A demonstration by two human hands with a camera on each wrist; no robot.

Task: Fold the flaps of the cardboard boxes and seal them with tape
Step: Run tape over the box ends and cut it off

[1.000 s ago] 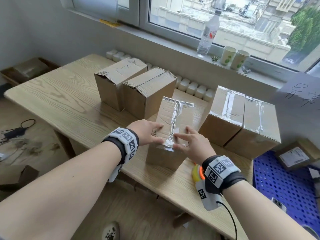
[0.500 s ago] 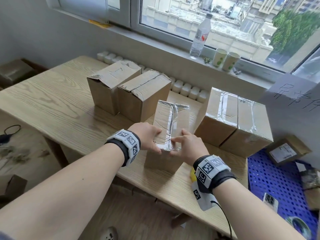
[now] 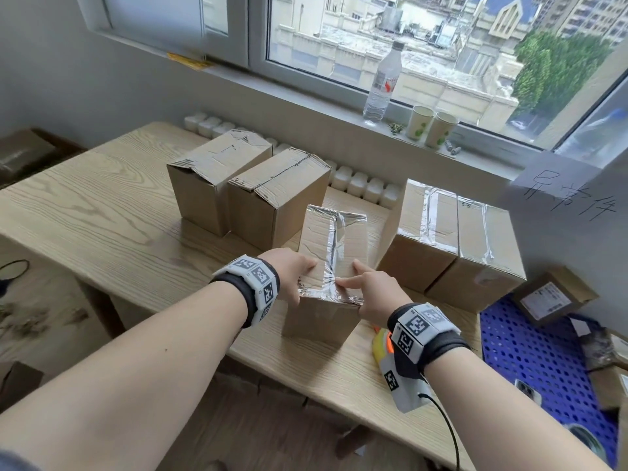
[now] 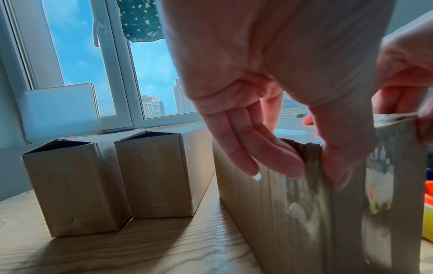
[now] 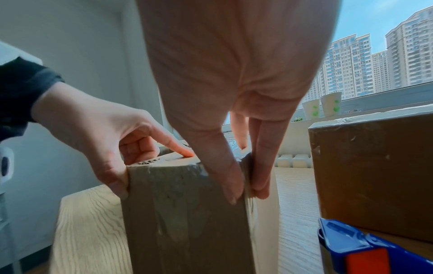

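A narrow cardboard box [image 3: 326, 239] stands in the middle of the wooden table [image 3: 102, 205], clear tape running along its top seam and over both ends. My left hand [image 3: 302, 280] straddles its near left corner, with the thumb down the front face and straight fingers [image 4: 246, 157] down the side. At the near right corner, my right hand [image 3: 360, 287] presses the tape with its thumb [image 5: 225, 181] on the front and fingers on the right side. Two folded, untaped boxes [image 3: 217, 178] [image 3: 278, 195] stand behind on the left. Two taped boxes [image 3: 424, 232] [image 3: 486, 253] stand on the right.
A tape dispenser [image 5: 365, 248] lies on the table under my right wrist. Small white bottles [image 3: 360, 185] line the table's back edge. A water bottle [image 3: 382, 86] and two paper cups [image 3: 431, 127] stand on the sill. A blue crate [image 3: 530, 355] with parcels sits to the right.
Both hands have slid from the box's top back to its near edge and now press the tape down over the front corners. The box has not moved.
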